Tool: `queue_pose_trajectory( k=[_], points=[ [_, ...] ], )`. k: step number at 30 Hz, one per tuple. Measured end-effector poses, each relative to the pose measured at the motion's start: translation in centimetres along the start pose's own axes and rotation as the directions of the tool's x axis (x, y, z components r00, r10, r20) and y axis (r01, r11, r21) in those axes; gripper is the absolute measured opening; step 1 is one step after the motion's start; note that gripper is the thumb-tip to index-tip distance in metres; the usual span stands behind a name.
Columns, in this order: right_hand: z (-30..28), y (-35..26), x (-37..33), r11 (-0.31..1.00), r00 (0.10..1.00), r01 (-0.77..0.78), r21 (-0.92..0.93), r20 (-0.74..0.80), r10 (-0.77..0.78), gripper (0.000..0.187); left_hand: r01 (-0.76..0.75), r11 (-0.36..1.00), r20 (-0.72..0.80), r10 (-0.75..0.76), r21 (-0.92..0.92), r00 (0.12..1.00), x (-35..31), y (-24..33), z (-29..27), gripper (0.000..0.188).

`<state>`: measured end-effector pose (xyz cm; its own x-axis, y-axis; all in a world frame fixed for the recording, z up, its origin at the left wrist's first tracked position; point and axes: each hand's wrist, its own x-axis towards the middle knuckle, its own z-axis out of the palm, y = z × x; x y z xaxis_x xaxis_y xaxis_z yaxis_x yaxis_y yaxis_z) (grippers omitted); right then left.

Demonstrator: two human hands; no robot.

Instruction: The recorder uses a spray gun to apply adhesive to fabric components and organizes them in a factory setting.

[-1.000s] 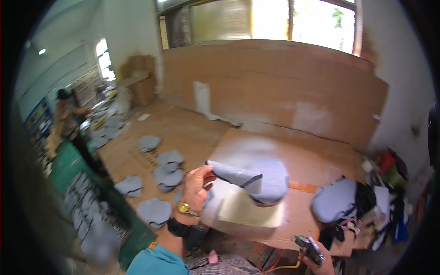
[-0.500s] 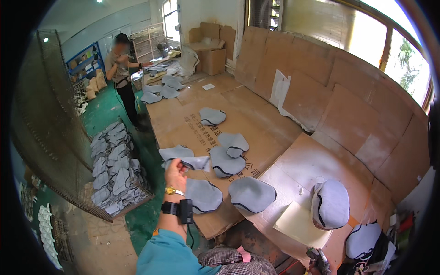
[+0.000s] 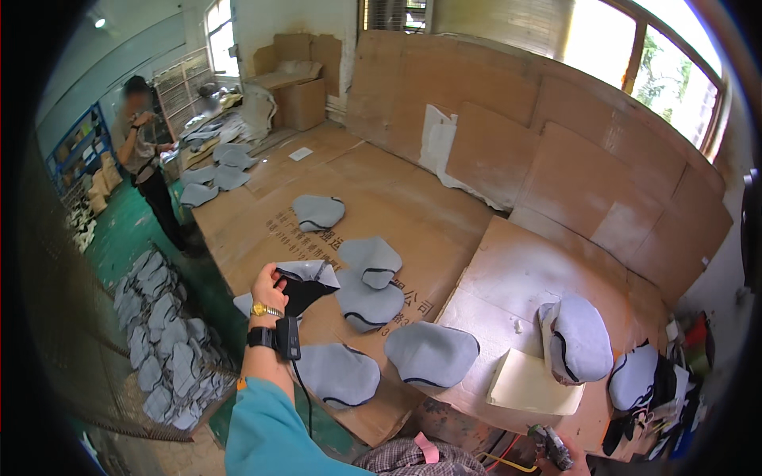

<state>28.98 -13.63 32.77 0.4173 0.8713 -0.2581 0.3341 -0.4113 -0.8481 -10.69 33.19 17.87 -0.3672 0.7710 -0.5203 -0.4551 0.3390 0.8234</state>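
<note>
My left hand [image 3: 268, 295] pinches the edge of a curved grey fabric piece [image 3: 305, 293], held up over the cardboard-covered table. The piece's black underside shows, with a grey band along its top. Low at the right, my right hand [image 3: 573, 462] is wrapped around a dirty metal spray gun [image 3: 549, 446], partly cut off by the lower edge. Similar grey pieces with black edging lie nearby: one [image 3: 337, 374] beside my left forearm, another [image 3: 433, 354] at the front, and a few overlapping ones [image 3: 369, 305] beyond my hand.
A thick grey stack [image 3: 586, 337] stands beside a cream pad [image 3: 533, 390] on the right cardboard. Grey pieces fill a bin [image 3: 171, 333] at floor left. A co-worker [image 3: 147, 163] stands at far left. Cardboard panels [image 3: 492, 127] line the wall; hoses [image 3: 508, 462] run below the table edge.
The view has swung right, so the scene sits farther left. In my left hand the grey piece has tilted, and more of its black underside now shows. More of my right hand is visible.
</note>
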Motion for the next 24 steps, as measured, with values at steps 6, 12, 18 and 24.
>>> queue_pose_trajectory(
  k=[6,12,18,24],
  points=[
    [2.2,0.6,0.1,0.987,0.983,-0.153,0.054,-0.093,0.158,0.048,-0.134,0.991,0.118,0.133,-0.002,0.984,10.3,1.1,4.9,0.017],
    [3.3,0.8,0.8,0.988,0.980,-0.153,-0.024,-0.131,0.148,0.049,-0.023,1.000,0.080,0.022,0.011,0.997,18.9,-4.2,3.4,0.036],
    [4.0,-2.4,1.2,0.972,0.978,-0.168,-0.163,-0.147,0.145,0.049,0.372,0.927,0.192,-0.356,-0.053,0.915,17.7,-12.6,2.9,0.080],
    [3.7,-2.3,-0.2,0.995,0.942,-0.041,0.087,-0.328,0.068,0.054,0.309,0.951,0.309,-0.299,0.018,0.903,16.4,-18.2,2.0,0.076]
  ],
)
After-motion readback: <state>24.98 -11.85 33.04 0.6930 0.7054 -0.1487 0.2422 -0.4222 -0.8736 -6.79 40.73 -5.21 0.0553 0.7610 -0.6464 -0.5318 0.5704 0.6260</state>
